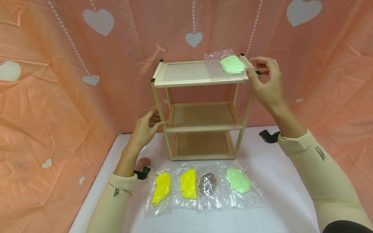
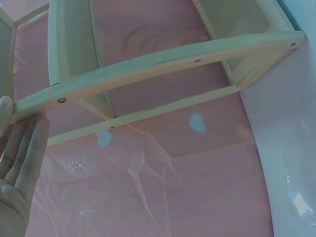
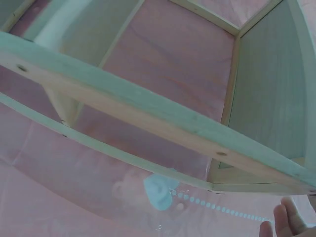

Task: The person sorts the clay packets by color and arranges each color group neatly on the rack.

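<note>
A three-tier wooden shelf rack point(image 1: 204, 130) with black corner caps stands upright at the middle. My left hand point(image 1: 144, 128) holds its left front post at middle-tier height, thumb in front and fingers behind; in the left wrist view the fingers point(image 2: 30, 153) lie fairly straight past the post. At the top right corner, my right hand point(image 1: 268, 81) grips the rack's end, thumb near the front and fingers bent over the far side. Only its fingertips point(image 3: 281, 219) show in the right wrist view. Beside that thumb, a clear bag with a light green lump point(image 1: 232, 64) lies on the top tier.
On the white table point(image 1: 279, 207) before the rack lie clear bags with yellow lumps point(image 1: 188, 183), a brown lump point(image 1: 207, 183) and a green lump point(image 1: 238, 180). Another brown lump point(image 1: 143, 163) is partly behind the left wrist. A pink heart-patterned cloth point(image 1: 140, 32) hangs close behind the rack.
</note>
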The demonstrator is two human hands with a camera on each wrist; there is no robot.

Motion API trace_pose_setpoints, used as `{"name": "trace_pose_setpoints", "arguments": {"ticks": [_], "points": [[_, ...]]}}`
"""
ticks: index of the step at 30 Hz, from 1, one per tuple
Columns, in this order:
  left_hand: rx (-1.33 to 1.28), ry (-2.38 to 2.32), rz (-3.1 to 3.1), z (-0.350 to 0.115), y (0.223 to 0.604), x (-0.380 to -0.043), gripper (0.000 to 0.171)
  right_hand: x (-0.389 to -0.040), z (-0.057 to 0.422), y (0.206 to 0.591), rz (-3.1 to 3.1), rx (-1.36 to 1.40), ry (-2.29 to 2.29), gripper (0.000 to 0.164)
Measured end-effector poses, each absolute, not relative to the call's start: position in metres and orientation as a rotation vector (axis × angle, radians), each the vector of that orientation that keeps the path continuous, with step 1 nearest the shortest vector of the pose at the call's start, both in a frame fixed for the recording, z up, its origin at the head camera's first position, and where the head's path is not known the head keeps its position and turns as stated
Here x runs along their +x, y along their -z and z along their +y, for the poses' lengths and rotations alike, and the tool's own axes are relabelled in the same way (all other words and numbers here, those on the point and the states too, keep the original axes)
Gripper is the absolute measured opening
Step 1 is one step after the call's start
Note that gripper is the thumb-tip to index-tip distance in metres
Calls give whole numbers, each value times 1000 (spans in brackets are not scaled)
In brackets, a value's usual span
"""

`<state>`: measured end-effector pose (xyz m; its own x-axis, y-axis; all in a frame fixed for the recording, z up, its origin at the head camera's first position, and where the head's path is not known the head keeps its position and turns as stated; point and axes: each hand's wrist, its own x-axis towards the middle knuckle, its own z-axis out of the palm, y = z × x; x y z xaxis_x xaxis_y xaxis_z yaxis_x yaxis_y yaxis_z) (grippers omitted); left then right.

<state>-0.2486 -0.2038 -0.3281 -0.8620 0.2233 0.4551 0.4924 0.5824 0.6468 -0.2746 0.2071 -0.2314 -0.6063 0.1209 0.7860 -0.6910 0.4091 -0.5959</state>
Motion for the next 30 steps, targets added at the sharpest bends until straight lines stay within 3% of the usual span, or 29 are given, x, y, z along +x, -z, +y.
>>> {"name": "trace_pose_setpoints", "arguments": {"ticks": [20, 30], "points": [[-563, 1155, -2506, -203, 329, -247, 37, -216, 236, 280, -1756, 420, -1346, 38], [-558, 1151, -2509, -203, 330, -247, 39, -190, 251, 329, -1974, 394, -1261, 38]]}}
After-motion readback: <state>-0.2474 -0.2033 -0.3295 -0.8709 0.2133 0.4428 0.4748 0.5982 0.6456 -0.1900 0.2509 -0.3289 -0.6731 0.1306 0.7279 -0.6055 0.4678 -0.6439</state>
